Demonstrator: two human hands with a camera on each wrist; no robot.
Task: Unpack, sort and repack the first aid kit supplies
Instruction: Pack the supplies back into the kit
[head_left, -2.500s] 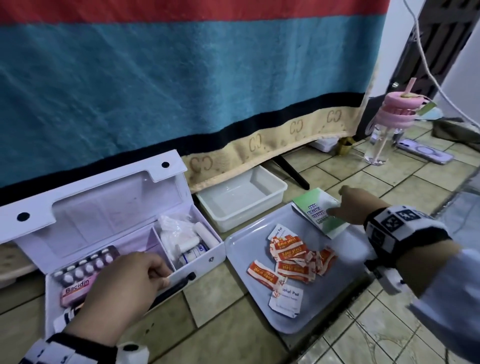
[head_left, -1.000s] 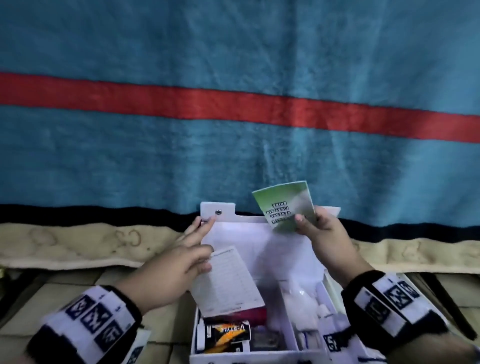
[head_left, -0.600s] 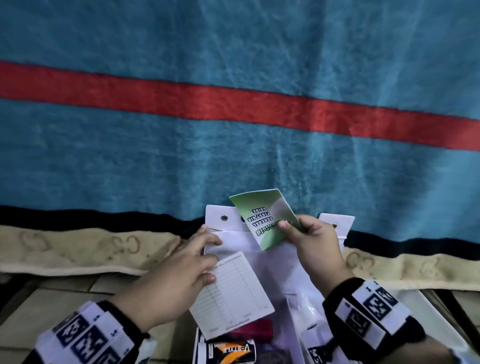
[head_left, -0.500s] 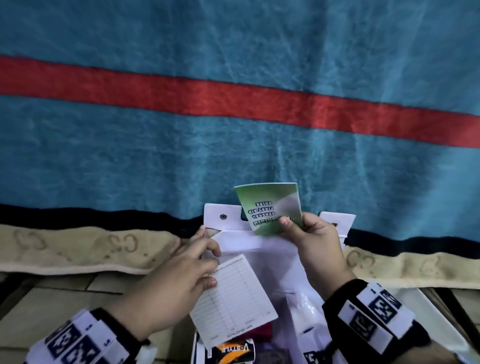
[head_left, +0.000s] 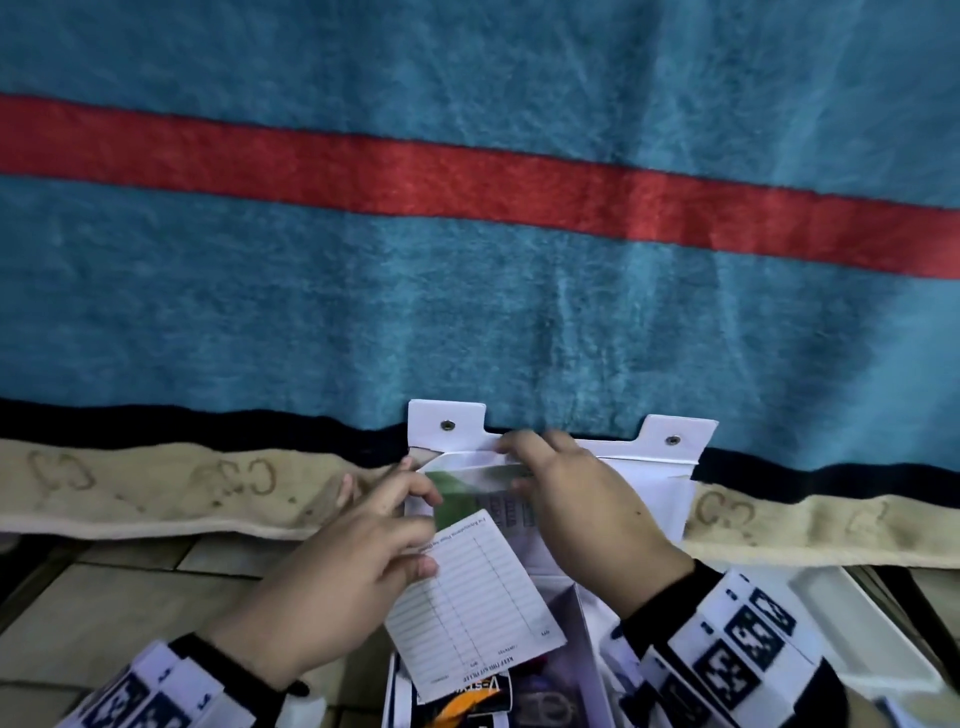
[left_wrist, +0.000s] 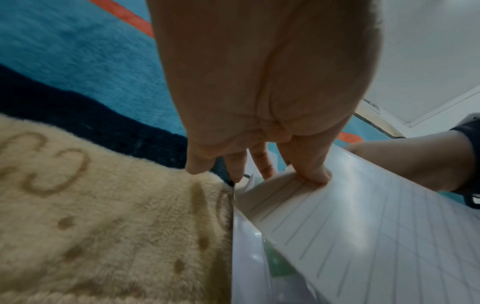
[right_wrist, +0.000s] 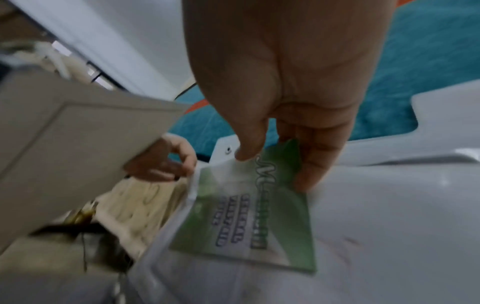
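Note:
The white first aid kit stands open with its lid (head_left: 660, 493) leaning back against a blanket. My right hand (head_left: 514, 465) pinches a green booklet (head_left: 452, 493) by its top edge, and most of the booklet sits behind the clear pocket on the inside of the lid. In the right wrist view the right hand (right_wrist: 275, 170) has its thumb and fingers on the green booklet (right_wrist: 249, 222), which lies flat on the lid (right_wrist: 389, 205). My left hand (head_left: 423, 530) grips a white lined card (head_left: 467, 597) under the thumb, and its fingertips touch the pocket's left edge. The left wrist view shows the left hand (left_wrist: 285, 174) on the card (left_wrist: 363, 226).
A teal blanket with a red stripe (head_left: 467, 312) and a beige border (head_left: 156, 493) hangs right behind the lid. A white tray (head_left: 857, 623) lies on the tiled floor (head_left: 104, 613) to the right. A black and orange packet (head_left: 467, 696) lies in the kit's left compartment.
My right hand has brought the green booklet down from above the lid into the lid's pocket. My left hand, still holding the card, has reached to the pocket's edge.

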